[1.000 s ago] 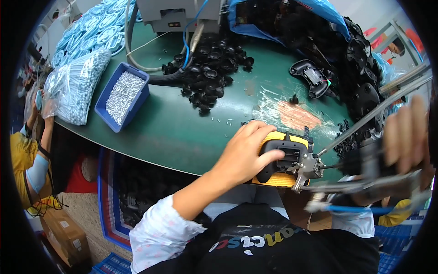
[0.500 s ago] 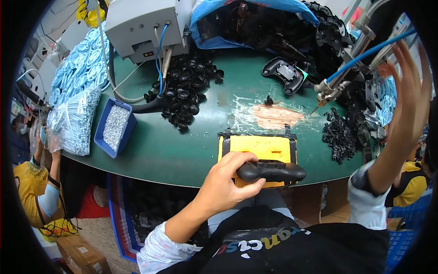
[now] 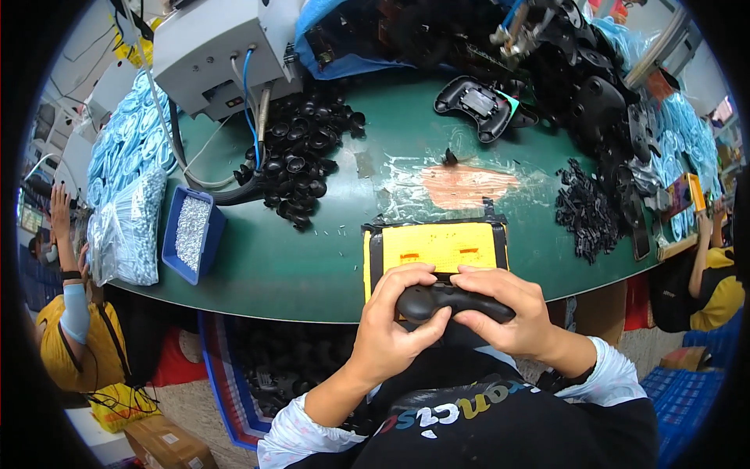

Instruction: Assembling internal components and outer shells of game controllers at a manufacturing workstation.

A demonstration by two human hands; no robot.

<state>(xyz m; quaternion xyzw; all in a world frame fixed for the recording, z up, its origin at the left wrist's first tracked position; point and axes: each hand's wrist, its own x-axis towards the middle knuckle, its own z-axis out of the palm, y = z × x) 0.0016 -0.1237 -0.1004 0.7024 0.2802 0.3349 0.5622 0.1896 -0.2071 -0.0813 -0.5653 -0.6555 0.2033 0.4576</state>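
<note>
A black game controller (image 3: 447, 301) is held level between both hands, just over the near edge of a yellow pad with black taped edges (image 3: 437, 244). My left hand (image 3: 400, 313) is closed round its left end, thumb on the near side. Round the other end, my right hand (image 3: 506, 311) grips with its thumb on the near side and fingers on the far side. The palms and fingers hide parts of the shell. Farther back on the green table lies another black controller (image 3: 476, 108), opened, with its inside partly showing.
Black thumbstick caps (image 3: 295, 160) are heaped at the left beside a grey machine (image 3: 223, 59). A blue bin (image 3: 205, 238) holds small silver pieces. Small black parts (image 3: 586, 211) and controller shells (image 3: 601, 109) lie right. A screwdriver on an arm (image 3: 512, 39) hangs at the back.
My right hand has come down from the raised screwdriver side and now grips the controller with the left. The screwdriver has swung up and back from the table. My view has shifted slightly.
</note>
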